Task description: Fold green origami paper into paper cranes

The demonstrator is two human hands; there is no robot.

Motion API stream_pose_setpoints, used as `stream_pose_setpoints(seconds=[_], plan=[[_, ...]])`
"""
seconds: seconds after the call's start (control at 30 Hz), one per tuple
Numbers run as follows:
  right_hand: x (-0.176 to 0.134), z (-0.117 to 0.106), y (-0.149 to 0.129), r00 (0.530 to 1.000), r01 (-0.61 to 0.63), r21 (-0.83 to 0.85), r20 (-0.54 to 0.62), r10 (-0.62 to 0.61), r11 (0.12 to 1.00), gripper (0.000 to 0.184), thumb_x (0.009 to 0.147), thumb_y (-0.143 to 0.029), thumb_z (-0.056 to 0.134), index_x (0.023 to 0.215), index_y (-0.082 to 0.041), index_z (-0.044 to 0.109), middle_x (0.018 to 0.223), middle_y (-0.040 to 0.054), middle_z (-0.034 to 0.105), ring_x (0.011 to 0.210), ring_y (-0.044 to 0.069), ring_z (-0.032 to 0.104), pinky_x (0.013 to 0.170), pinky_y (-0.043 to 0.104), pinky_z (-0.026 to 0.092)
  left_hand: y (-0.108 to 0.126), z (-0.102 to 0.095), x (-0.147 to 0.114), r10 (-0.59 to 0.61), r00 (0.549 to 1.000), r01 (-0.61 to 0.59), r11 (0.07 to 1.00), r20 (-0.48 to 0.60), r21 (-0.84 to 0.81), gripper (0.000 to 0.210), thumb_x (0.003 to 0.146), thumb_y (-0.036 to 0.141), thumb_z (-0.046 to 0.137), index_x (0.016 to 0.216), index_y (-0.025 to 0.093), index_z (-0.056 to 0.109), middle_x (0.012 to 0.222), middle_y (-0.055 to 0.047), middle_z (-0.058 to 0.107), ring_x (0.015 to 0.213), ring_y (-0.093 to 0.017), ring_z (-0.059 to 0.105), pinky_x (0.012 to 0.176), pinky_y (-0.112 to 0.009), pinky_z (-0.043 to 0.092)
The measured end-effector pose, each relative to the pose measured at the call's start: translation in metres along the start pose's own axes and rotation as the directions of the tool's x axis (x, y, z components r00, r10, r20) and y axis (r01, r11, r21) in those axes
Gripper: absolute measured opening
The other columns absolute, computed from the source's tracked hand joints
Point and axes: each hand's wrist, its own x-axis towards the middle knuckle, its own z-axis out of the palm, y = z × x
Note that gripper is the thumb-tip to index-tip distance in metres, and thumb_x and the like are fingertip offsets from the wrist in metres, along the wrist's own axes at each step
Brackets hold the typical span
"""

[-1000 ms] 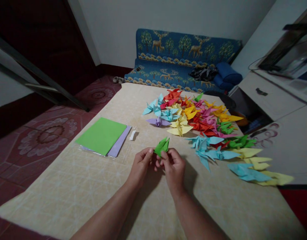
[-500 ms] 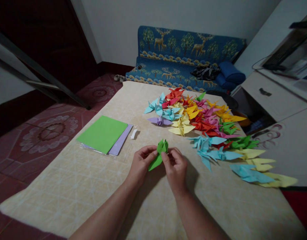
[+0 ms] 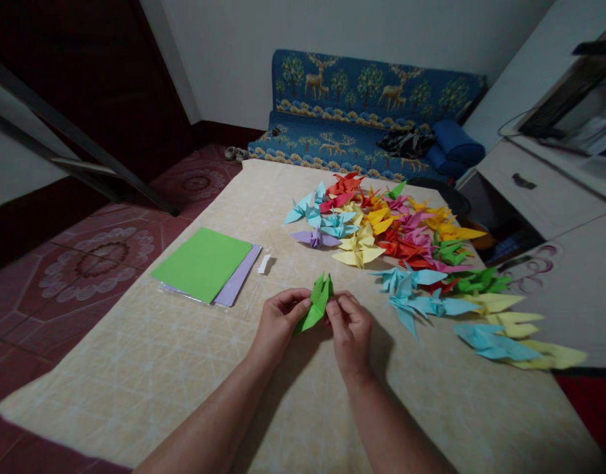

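A small folded piece of green paper (image 3: 316,304), with narrow points standing up at its top, is held just above the table between both hands. My left hand (image 3: 285,316) pinches its left edge between thumb and fingers. On the opposite side my right hand (image 3: 351,322) grips the right edge, thumb in front and fingertips partly hidden behind the paper. To the left lies a stack of square paper, a green sheet (image 3: 204,263) over a purple sheet (image 3: 238,280), on a clear plastic wrapper. Many folded paper cranes in several colours, among them a purple crane (image 3: 315,238), spread over the right side.
The cloth-covered table (image 3: 110,388) extends under everything. A small white paper scrap (image 3: 264,264) lies beside the stack. Behind the table stands a blue patterned sofa (image 3: 352,99); a white cabinet (image 3: 554,197) is at the right, a metal ladder (image 3: 100,148) at the left.
The green paper has turned slightly between my hands, its upper points now narrower and more upright. My right thumb has shifted a little right, off the paper's front toward its edge.
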Motion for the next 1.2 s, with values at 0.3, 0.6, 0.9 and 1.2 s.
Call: stream_pose_setpoints(seconds=[0.3,0.6,0.9,1.2], plan=[[0.001,0.003,0.001,0.998,-0.069,0.022,-0.002,0.069,0.997,0.007,0.079,-0.023,0.063,0.073,-0.018,0.063,0.072,0.0002,0.057,0.063,0.014,0.056,0.054,0.023,0.045,0.001,0.002,0.000,0.015,1.000,-0.015,0.999,-0.009,0.028,0.027,0.062,0.027,0.084,0.083,0.014,0.074,0.079,-0.004,0.073,0.067,-0.014,0.063,0.061,-0.023,0.050],[0.004,-0.005,0.001,1.000,0.012,-0.015,0.002,-0.012,1.000,0.008,0.083,-0.025,0.062,0.085,-0.019,0.066,0.079,0.0016,0.062,0.069,0.015,0.059,0.057,0.023,0.046,-0.004,0.000,0.001,-0.002,1.000,0.000,0.995,0.017,0.104,0.028,0.063,0.031,0.082,0.081,0.014,0.071,0.071,-0.003,0.068,0.058,-0.014,0.060,0.048,-0.022,0.050],[0.008,-0.008,0.005,0.997,0.076,-0.069,-0.012,-0.077,0.995,0.005,0.079,-0.016,0.060,0.077,-0.019,0.063,0.074,-0.0005,0.059,0.066,0.014,0.056,0.056,0.023,0.044,-0.013,-0.010,0.003,0.304,0.933,-0.350,0.892,0.193,0.286,0.034,0.073,0.015,0.072,0.106,0.023,0.071,0.115,-0.008,0.057,0.092,-0.018,0.061,0.063,-0.021,0.049],[0.008,-0.009,0.003,0.998,0.065,-0.016,0.016,-0.065,0.998,0.007,0.077,-0.013,0.059,0.076,-0.019,0.062,0.075,-0.0004,0.056,0.068,0.014,0.055,0.059,0.024,0.044,-0.010,-0.010,0.004,0.257,0.943,-0.295,0.939,0.212,0.174,0.010,0.074,0.019,0.074,0.082,0.016,0.068,0.116,-0.009,0.054,0.094,-0.019,0.062,0.076,-0.029,0.053]])
